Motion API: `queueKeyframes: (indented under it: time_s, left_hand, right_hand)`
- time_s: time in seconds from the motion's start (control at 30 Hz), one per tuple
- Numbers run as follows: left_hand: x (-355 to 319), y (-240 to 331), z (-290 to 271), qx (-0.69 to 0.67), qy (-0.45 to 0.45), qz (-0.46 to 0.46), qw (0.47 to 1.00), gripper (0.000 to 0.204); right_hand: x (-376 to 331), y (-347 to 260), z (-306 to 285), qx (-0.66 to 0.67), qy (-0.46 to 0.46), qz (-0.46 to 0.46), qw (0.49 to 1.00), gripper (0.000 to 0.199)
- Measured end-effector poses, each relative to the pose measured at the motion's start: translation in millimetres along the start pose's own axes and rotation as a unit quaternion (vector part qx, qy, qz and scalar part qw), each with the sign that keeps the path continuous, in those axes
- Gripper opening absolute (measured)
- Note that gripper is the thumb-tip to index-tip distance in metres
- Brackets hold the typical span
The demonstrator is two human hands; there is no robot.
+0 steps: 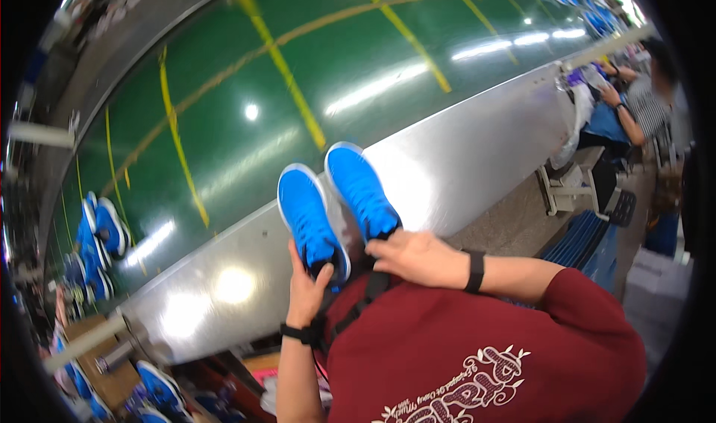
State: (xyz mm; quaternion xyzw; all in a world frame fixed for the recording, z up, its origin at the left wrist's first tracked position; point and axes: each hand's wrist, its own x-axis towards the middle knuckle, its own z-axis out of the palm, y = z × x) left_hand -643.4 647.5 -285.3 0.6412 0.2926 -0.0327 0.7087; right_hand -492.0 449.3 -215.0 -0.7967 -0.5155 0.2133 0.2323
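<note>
Two blue sneakers with white soles lie side by side over the metal edge, toes pointing away from me. My left hand (304, 289) grips the heel of the left sneaker (306, 210), thumb at its dark collar. At the heel of the right sneaker (358, 184), my right hand (406, 255) is closed around the opening, its fingertips partly hidden by the shoe. Both sneakers have blue laces and sit slightly apart at the toes. Each of my wrists wears a black band.
Beyond the metal ledge (477, 132) runs a green conveyor belt (224, 132) with yellow lines. More blue sneakers (97, 237) are piled on the belt at the left. Further ones (160, 389) lie lower left. A co-worker in a striped shirt (650, 106) handles something at the right.
</note>
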Motion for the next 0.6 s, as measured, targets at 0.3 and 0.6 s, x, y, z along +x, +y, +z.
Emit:
queueKeyframes:
  time_s: [0.3,0.6]
  left_hand:
    - [27,34,45,-0.133,-0.119,0.023,0.984,0.072]
    - [-74,-120,-88,-0.137,0.427,-0.010,0.894,0.023]
  right_hand:
    - [0,18,32,-0.085,0.052,0.041,0.994,0.063]
    - [-5,53,34,0.004,0.068,-0.013,0.998,0.043]
